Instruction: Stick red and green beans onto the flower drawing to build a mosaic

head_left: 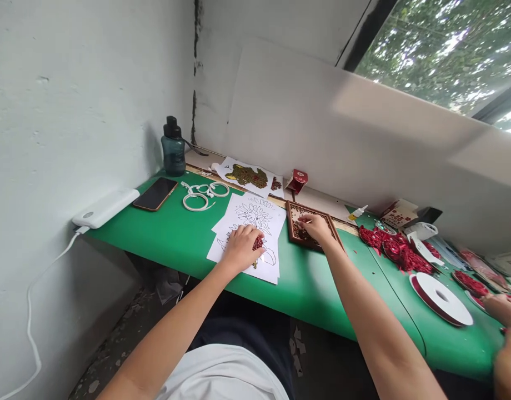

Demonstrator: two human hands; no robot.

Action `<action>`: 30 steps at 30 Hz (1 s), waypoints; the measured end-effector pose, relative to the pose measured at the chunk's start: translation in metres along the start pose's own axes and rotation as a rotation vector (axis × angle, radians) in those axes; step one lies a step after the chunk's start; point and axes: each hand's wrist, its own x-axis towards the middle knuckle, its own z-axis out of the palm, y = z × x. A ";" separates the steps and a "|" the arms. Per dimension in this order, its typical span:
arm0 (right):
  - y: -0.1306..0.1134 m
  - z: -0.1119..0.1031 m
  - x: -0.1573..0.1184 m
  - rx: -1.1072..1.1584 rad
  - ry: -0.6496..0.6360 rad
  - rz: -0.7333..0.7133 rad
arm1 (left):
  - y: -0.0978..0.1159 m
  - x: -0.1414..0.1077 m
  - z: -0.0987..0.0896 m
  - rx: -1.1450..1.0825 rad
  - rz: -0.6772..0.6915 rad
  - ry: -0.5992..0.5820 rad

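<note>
My left hand (242, 245) lies over a sheet of white paper (216, 251) printed with a black flower outline, its thumb and fingers apart. Between thumb and fingers a patch of small dark red beads (258, 243) shows on the drawing, with a few yellowish beads (254, 265) below it. My right hand (316, 228) is closed in a pinch over a shallow brown wooden tray (289, 222) that holds many small brown beads or seeds (302, 234). A small pale bit shows at its fingertips, too small to name.
Behind the papers lies a picture (247, 175) covered in green and yellow grains. White cable coils (196, 202), a phone (155, 194), a power bank (106, 208) and a bottle (173, 147) stand left. Right are red ribbon (399, 250), a ribbon spool (442, 300) and another person's hand (503, 309).
</note>
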 end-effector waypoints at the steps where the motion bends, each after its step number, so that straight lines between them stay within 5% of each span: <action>1: -0.003 0.003 0.002 0.005 -0.028 0.000 | 0.000 0.000 0.000 -0.002 0.000 -0.004; 22: -0.020 -0.001 0.002 -0.092 -0.178 -0.027 | 0.003 -0.003 -0.003 -0.062 0.024 0.020; 25: -0.021 0.000 -0.004 -0.037 -0.078 -0.015 | 0.003 -0.003 -0.003 -0.195 0.094 0.139; 30: -0.022 0.001 -0.018 0.087 0.117 -0.045 | 0.009 -0.008 -0.012 -0.473 0.410 0.569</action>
